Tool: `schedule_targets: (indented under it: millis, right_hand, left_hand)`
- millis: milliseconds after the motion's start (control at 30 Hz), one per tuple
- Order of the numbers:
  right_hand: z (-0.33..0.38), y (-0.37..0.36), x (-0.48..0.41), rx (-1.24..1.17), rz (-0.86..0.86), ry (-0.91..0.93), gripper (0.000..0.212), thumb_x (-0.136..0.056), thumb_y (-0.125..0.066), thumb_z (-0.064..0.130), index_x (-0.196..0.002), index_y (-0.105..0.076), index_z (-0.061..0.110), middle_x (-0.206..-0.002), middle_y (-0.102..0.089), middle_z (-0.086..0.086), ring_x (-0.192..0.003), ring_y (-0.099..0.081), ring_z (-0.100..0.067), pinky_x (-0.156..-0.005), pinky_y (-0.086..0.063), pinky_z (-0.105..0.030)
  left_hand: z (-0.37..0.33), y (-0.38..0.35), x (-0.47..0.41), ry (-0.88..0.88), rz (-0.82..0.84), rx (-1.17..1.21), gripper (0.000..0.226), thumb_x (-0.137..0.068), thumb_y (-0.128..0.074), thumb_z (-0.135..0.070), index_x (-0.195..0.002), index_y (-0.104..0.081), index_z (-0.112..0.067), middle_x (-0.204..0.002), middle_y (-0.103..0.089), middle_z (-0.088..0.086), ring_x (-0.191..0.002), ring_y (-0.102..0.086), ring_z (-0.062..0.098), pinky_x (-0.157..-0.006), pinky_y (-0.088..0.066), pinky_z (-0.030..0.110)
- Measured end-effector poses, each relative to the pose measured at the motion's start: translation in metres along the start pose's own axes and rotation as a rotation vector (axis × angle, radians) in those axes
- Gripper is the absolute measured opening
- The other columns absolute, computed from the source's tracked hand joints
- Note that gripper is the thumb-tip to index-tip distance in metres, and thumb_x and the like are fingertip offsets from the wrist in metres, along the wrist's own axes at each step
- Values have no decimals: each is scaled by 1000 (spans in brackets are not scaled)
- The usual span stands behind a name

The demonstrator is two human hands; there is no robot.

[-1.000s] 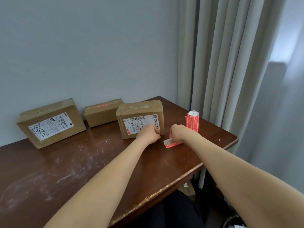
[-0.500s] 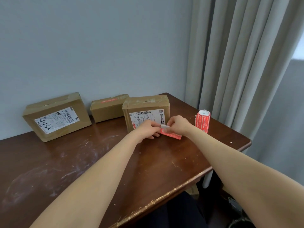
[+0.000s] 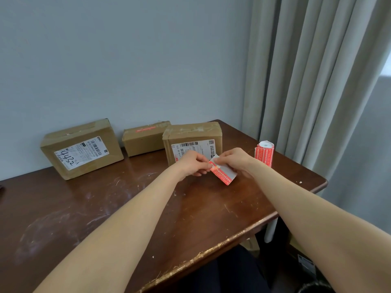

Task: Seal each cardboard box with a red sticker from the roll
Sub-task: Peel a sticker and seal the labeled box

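On the scuffed brown table [image 3: 105, 208] by the pale wall [image 3: 105, 60], the nearest box [image 3: 191, 135] sits just behind the left hand [image 3: 193, 163] and right hand [image 3: 234, 160], its taped top above and beyond them. Each has a closed pinch grip on the upper end of the red sticker [image 3: 223, 175], whose long axis slants down toward the person's right; the roll [image 3: 264, 154] stands upright farther right.

Three brown cardboard boxes [image 3: 82, 149] [image 3: 146, 142] [image 3: 190, 133] line the far side. Right: one cylindrical red sticker roll [image 3: 264, 154], one flat red sticker [image 3: 224, 176].
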State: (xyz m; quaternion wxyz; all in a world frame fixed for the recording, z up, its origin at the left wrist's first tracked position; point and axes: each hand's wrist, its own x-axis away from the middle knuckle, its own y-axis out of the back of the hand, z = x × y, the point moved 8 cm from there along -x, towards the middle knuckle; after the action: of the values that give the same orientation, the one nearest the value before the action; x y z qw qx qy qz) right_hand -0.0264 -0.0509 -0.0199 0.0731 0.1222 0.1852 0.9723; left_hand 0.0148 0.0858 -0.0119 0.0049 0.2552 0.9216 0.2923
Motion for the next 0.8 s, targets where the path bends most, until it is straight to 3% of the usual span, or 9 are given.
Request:
schedule_targets:
  millis: [167,300,467,567,667,733,800]
  right_hand:
    - [0,-2,1,-56,16,-36,2,-90,-65,17,-89,-65,15,-88,-67,-5,-66,-57,-8,-58,-44,-19]
    - [5,0,4,1,11,10,18,-88,-68,25,-100,-70,12,-81,-66,-3,-58,-47,-9,-47,-34,-18]
    - [2,-1,8,-86,32,-9,15,-88,-66,10,-99,-71,1,-72,-64,-8,-51,-50,-7,-44,-42,-14]
    - [0,-6,9,-164,61,-30,14,-88,-65,6,-101,-69,1,-82,-71,-12,-57,-65,-9,-48,-51,-15]
    - [-4,-8,8,-277,43,-40,14,-89,-64,3,-101,-66,-2,-89,-71,-17,-64,-70,-12,-55,-57,-18]
    - [-6,-7,8,-348,27,-34,12,-88,-64,2,-99,-66,-3,-90,-71,-19,-66,-72,-15,-57,-58,-19]
    - [-6,-7,9,-399,28,-30,13,-88,-65,1,-100,-65,-5,-91,-71,-20,-68,-72,-16,-58,-58,-19]
  left_hand:
    - [-6,10,0,-30,-117,-14,19,-89,-64,-10,-107,-68,-5,-93,-66,3,-82,-62,10,-68,-52,19]
    - [-18,10,0,-95,-132,-171,15,-91,-61,-12,-103,-69,-9,-100,-65,3,-93,-61,16,-68,-50,21]
    - [-24,12,-1,-129,-182,-227,13,-92,-60,-12,-97,-71,-14,-105,-65,2,-101,-61,19,-90,-53,37]
    - [-27,14,1,-159,-251,-235,6,-89,-64,-15,-88,-67,-20,-91,-65,-1,-87,-64,17,-83,-56,36]
    - [-28,17,5,-156,-313,-182,13,-86,-67,-14,-76,-60,-20,-74,-65,0,-65,-64,16,-64,-58,30]
    - [-29,14,7,-153,-287,-191,10,-86,-68,-17,-78,-63,-17,-70,-66,2,-59,-63,13,-52,-53,22]
    - [-32,12,10,-171,-272,-228,7,-87,-68,-19,-81,-66,-16,-74,-66,1,-61,-63,11,-53,-52,18]
